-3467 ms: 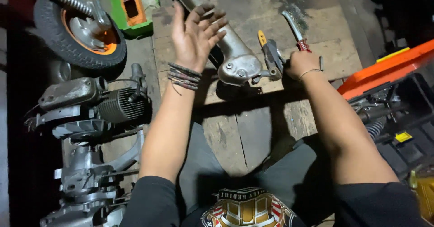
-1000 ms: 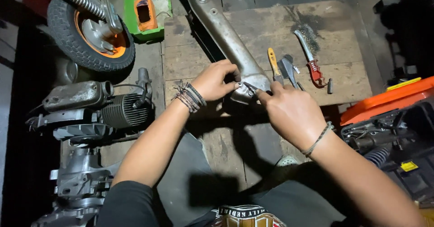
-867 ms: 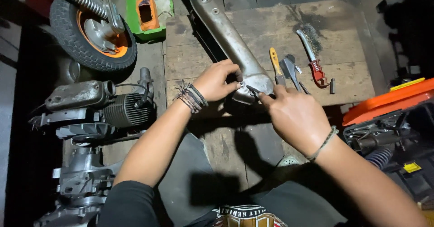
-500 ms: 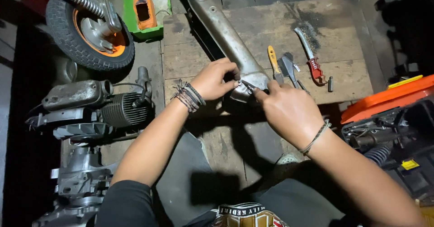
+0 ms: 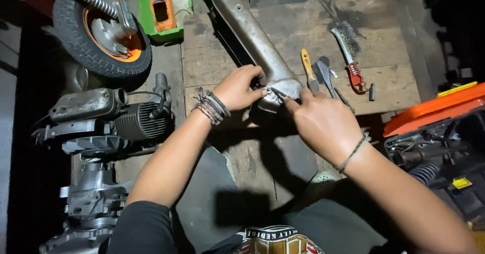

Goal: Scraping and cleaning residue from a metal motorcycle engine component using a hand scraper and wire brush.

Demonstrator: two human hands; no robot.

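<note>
**Both hands close in on the near end of the metal arm**

Since the earliest frame, both hands have come down from open, raised positions and now meet at the near end of the long grey metal arm (image 5: 262, 52); over the last second they have barely shifted.

Far to the left of the grip lie a small wheel (image 5: 101, 36) with an orange hub and, nearer the person, a finned engine block (image 5: 108, 120), both well apart from the hands. Up and left of the grip sits a green tray (image 5: 166, 9) with an orange part in it.

At the grip itself, the left hand (image 5: 237, 87), with dark bands on its wrist, is curled against the left side of the arm's rounded end, fingers closed on the casting. The right hand (image 5: 326, 125) comes in from the right, thumb and forefinger pinched together on a small metal piece (image 5: 277, 95) at that same end; what the piece is cannot be told. The arm runs away from the grip, up and to the left across the wooden pallet (image 5: 384, 82).

Just right of the grip lie a yellow-handled screwdriver (image 5: 306, 67) and grey pliers (image 5: 323, 74), then a red-handled wire brush (image 5: 351, 62). Farthest right stands an orange body panel (image 5: 434, 110).
</note>
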